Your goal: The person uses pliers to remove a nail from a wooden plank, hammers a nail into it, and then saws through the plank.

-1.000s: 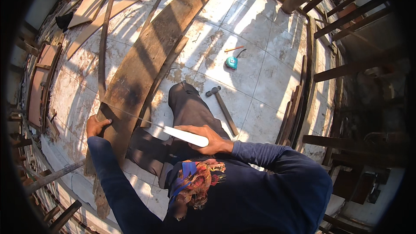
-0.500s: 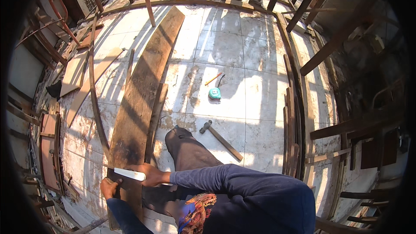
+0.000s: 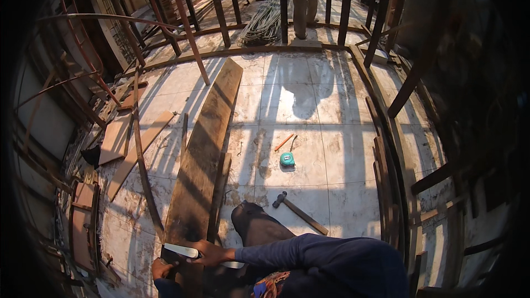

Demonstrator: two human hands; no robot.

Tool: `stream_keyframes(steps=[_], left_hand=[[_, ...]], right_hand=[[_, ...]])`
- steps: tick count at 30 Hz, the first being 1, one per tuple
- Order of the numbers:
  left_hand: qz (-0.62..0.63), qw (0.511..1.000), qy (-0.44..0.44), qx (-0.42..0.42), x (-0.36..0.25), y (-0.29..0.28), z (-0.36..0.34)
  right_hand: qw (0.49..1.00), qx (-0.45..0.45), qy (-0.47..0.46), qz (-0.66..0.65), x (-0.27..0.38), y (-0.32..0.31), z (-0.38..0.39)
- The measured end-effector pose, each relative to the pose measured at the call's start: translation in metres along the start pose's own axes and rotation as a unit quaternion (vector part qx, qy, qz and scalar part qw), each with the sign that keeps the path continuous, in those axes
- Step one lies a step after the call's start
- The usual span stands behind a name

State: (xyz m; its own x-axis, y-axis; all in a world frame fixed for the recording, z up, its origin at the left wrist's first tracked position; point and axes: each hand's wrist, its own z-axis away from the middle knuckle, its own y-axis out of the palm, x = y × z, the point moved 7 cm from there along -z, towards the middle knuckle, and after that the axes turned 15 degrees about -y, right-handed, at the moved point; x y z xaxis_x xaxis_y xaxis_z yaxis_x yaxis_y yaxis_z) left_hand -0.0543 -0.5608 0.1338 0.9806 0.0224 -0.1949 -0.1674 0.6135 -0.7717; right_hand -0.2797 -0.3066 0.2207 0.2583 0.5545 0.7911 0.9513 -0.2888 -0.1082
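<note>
A long, worn wooden board (image 3: 201,163) lies lengthwise on the floor at my left, its near end under my hands. My right hand (image 3: 212,254) is closed on a pale, flat, tapered hand tool (image 3: 181,250) that lies across the board; its exact kind is hard to make out. My left hand (image 3: 163,269) has its fingers curled at the board's left edge, close to the tool's tip. A narrower wooden strip (image 3: 220,196) runs along the board's right side. My bent knee (image 3: 248,215) rests beside that strip.
Right of my knee lie a hammer (image 3: 301,214), a teal tape measure (image 3: 287,159) and an orange pencil (image 3: 284,142). Timber strips (image 3: 383,182) line the right side. Boards (image 3: 138,154) lie at the left. Upright posts, a cable coil (image 3: 262,25) and another person (image 3: 305,5) are beyond.
The view has tilted up, so everything sits lower and slightly to the right. The other person shows more fully. My hands stay at the board's near end, the tool still in my right hand.
</note>
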Motion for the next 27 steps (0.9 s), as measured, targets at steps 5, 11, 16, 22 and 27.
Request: stream_keyframes(steps=[5, 11, 16, 22, 27], left_hand=[[0.01, 0.997, 0.072, -0.038, -0.051, -0.001, 0.059], [0.134, 0.984, 0.106, 0.056, -0.035, 0.017, 0.006], [0.189, 0.963, 0.04, 0.189, -0.019, 0.026, 0.034], [0.162, 0.958, 0.054, 0.228, -0.005, 0.015, 0.02], [0.083, 0.982, 0.067, 0.157, -0.06, 0.029, 0.051]], right_hand=[[0.999, -0.026, -0.012, 0.028, 0.006, 0.0, -0.002], [0.988, 0.0, 0.105, 0.118, -0.007, -0.017, 0.015], [0.991, -0.023, 0.112, 0.068, 0.021, -0.006, 0.015], [0.993, -0.02, 0.107, 0.045, 0.03, -0.013, 0.015], [0.994, -0.019, 0.108, 0.028, 0.016, -0.037, 0.022]])
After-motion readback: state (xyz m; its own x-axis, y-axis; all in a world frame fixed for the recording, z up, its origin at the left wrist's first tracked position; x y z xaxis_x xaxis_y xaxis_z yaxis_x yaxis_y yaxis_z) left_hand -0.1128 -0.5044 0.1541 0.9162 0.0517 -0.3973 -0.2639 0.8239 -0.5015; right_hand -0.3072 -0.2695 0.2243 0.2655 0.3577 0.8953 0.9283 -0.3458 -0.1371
